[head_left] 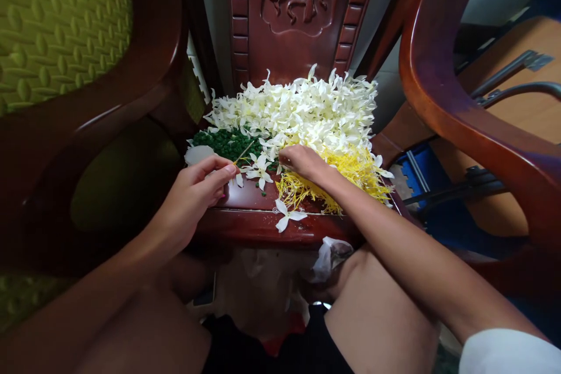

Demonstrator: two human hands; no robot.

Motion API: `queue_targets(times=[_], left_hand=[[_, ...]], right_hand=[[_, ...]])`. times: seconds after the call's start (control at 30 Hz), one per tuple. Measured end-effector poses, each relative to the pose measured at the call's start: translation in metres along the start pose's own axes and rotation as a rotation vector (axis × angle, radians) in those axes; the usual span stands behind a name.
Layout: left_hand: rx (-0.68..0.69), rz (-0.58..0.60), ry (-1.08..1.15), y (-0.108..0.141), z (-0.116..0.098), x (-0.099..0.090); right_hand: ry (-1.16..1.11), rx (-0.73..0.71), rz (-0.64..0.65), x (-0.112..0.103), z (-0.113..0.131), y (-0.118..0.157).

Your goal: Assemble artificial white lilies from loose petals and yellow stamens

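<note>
My left hand [204, 181] pinches a thin pale stick [243, 153] between thumb and forefinger, with a bit of yellow at its lower end. My right hand [302, 162] is curled shut where the piles meet; its fingertips are hidden, so I cannot make out what they hold. Behind both hands spreads a heap of white flowers [307, 105]. Small dark green pieces [228, 143] lie at its left, and yellow strands [355, 172] lie under and beside my right wrist. Between the hands sits a white flower [259, 170].
Everything lies on a glossy red-brown wooden chair seat [245, 201] with a carved backrest [302, 41]. A single white flower [287, 215] rests at the front edge. Curved armrests [421, 52] flank the seat. A crumpled plastic bag [326, 258] hangs below, by my right knee.
</note>
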State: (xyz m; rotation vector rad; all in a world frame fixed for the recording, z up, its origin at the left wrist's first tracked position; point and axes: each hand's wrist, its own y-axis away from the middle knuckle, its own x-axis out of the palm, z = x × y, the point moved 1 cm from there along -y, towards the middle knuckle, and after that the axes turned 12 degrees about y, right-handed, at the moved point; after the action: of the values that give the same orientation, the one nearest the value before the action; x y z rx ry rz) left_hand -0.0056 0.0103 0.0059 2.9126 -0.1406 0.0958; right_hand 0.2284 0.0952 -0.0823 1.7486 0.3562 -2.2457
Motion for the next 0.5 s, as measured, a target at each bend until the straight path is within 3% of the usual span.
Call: queue_targets(times=[0.1,0.27,0.37,0.5], left_hand=[[0.011,0.019,-0.160,-0.004,0.002,-0.003],[0.086,0.189,-0.325,-0.008,0.004,-0.001],[0.074,0.221,-0.295,-0.007,0.008,0.001],[0.044,0.210,-0.238,-0.006,0.009,0.002]], right_hand=[[-0.104,0.044,-0.126,-0.015,0.005,0.007],[-0.571,0.099,-0.472,-0.038,0.042,0.032],[-0.581,0.064,-0.553,-0.046,0.064,0.046],[-0.429,-0.010,-0.637,-0.051,0.077,0.056]])
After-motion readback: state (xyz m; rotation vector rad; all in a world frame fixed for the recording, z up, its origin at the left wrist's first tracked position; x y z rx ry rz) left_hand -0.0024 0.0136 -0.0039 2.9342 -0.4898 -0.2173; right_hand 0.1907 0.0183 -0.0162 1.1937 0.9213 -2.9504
